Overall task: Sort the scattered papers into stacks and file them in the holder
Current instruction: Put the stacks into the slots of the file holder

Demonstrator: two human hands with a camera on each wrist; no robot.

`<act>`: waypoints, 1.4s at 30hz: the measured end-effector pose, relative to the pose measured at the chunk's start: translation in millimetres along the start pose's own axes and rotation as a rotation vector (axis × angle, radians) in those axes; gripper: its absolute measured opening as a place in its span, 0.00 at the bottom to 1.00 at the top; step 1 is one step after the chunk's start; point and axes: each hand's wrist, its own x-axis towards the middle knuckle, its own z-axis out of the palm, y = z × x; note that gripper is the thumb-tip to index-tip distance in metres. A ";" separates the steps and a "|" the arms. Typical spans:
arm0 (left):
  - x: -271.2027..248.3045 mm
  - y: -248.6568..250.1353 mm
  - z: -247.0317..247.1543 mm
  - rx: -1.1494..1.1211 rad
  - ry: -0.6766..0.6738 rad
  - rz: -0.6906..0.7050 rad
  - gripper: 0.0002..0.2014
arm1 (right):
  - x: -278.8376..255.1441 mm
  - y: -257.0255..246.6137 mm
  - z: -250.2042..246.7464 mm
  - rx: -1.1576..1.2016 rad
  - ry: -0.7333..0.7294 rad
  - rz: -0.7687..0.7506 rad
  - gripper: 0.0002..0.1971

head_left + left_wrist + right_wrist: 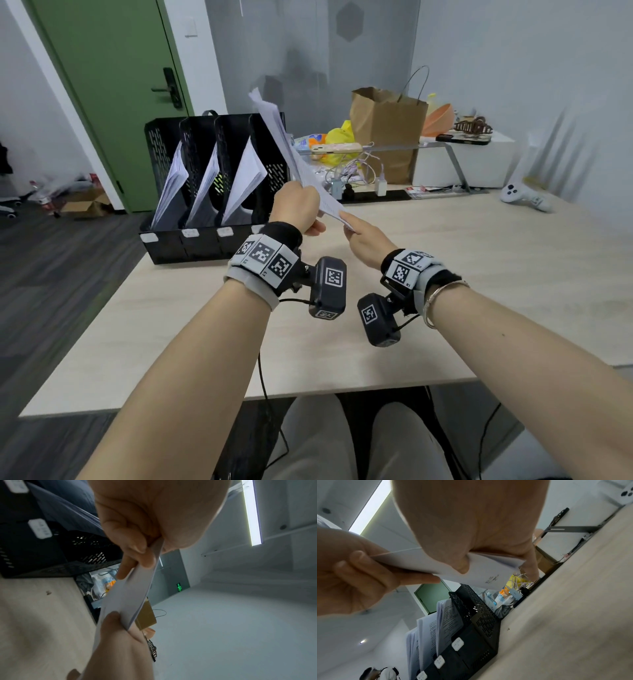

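Both hands hold one stack of white papers (291, 154) tilted on edge above the table, just right of the black file holder (171, 246). My left hand (298, 209) grips the stack's near left edge, fingers curled round it (137, 555). My right hand (359, 233) pinches the stack's near lower corner (471, 563). The holder's three left slots each hold a leaning paper stack (171, 185). Its rightmost slot (274, 171) sits mostly behind the held papers; I cannot tell what is in it.
A brown paper bag (387, 126), a phone (335, 148), cables and a charger (380, 185) crowd the back of the light wood table (445, 274). A white controller (524, 197) lies far right. A green door (113, 85) stands behind the holder.
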 end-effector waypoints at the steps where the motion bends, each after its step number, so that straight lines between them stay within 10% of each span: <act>1: 2.1 1.5 -4.4 0.016 0.004 0.003 0.08 | 4.6 -4.5 2.5 0.016 -0.003 0.008 0.27; 35: 167.2 -5.3 -33.9 0.626 0.273 0.115 0.14 | 145.8 -39.9 51.9 0.150 -0.321 -0.027 0.34; 42: 179.6 -35.0 -13.9 0.857 0.196 0.087 0.13 | 149.7 -28.9 37.9 0.164 -0.070 -0.175 0.23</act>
